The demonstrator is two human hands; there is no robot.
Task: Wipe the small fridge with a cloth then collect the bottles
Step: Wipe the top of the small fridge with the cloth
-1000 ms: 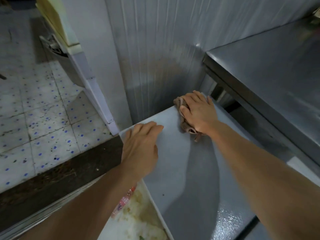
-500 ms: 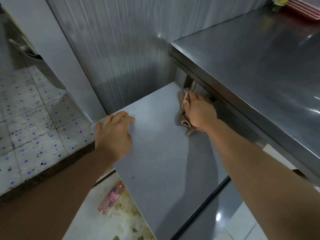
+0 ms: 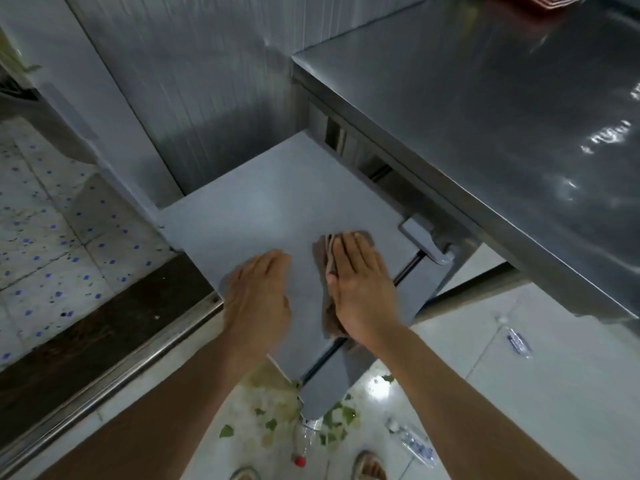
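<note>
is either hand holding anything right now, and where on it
The right hand presses flat on the cloth's middle, atop the fridge. The left hand holds nothing.

No readable text anywhere. Blue printing on the label of the clear bottle (image 3: pixel 412 442) lying on the floor, too blurred to make out. Same for the blue-marked wrapper (image 3: pixel 518 342) on the tiles near the steel worktop (image 3: pixel 485 109): lettering too small and smeared to read.

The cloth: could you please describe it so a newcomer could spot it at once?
Find the small grey fridge tucked beside the steel counter. On its flat top, near the front edge, a crumpled brownish cloth lies under the right hand, the only soft thing there.
</note>
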